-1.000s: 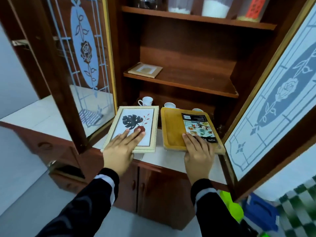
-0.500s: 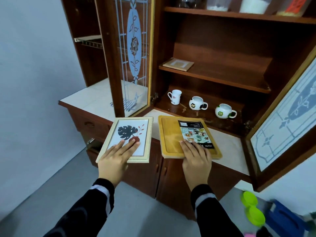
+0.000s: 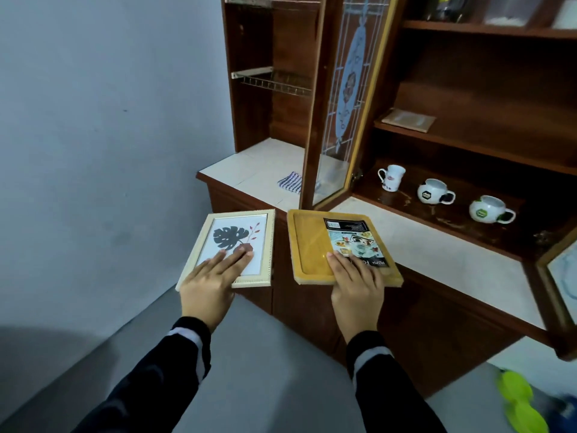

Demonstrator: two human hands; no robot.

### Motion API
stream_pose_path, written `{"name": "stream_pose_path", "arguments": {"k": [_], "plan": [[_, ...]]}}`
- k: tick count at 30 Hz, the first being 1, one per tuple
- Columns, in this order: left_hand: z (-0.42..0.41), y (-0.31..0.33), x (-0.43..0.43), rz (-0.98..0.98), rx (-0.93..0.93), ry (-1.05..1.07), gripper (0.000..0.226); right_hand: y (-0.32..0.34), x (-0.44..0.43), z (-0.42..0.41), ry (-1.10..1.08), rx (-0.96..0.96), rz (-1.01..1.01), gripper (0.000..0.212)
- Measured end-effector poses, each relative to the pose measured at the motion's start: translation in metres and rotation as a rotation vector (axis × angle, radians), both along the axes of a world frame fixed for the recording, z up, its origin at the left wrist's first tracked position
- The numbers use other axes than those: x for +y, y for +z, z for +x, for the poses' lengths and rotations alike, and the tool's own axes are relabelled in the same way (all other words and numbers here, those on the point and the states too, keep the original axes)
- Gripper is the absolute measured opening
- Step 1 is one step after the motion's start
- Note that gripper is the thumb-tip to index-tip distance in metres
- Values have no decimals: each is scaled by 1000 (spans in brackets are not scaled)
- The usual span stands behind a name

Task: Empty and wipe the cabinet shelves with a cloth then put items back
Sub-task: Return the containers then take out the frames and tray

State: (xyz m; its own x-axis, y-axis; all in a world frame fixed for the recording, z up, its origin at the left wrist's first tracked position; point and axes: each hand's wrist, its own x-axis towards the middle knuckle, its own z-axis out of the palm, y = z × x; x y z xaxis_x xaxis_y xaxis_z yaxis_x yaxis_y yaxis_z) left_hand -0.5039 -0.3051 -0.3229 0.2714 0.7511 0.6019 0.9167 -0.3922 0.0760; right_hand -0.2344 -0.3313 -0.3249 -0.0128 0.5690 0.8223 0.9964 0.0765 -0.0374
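The picture frame (image 3: 237, 235) is held out in the air just in front of the bench (image 3: 256, 164). The left hand (image 3: 209, 282) lies with fingers flat across its glass, thumb hidden beneath, so the grip is closed on it. Beside it, the right hand (image 3: 356, 282) grips a yellow tray (image 3: 309, 245) the same way, fingers pressing a booklet (image 3: 352, 239) onto it. A striped cloth (image 3: 290, 182) lies on the bench behind the open glass door (image 3: 343, 98). Three mugs (image 3: 434, 191) stand in a row on the lowest shelf (image 3: 452, 218). A flat card (image 3: 408, 119) lies on the shelf above.
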Motion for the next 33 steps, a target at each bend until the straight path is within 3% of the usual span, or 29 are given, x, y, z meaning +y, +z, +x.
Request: {"name": "stream_pose_path", "arguments": {"k": [7, 17, 20, 33], "plan": [[-70, 4, -2, -36, -2, 69, 59, 3, 8, -75, 65, 6, -22, 39], [-126, -1, 44, -39, -56, 123, 71, 4, 69, -146, 168, 40, -85, 39], [-137, -2, 81, -31, -45, 113, 61, 5, 106, -162, 185, 56, -95, 40], [-128, 3, 272, -55, -32, 51, 66, 11, 289, -174, 195, 102, -149, 44]]}}
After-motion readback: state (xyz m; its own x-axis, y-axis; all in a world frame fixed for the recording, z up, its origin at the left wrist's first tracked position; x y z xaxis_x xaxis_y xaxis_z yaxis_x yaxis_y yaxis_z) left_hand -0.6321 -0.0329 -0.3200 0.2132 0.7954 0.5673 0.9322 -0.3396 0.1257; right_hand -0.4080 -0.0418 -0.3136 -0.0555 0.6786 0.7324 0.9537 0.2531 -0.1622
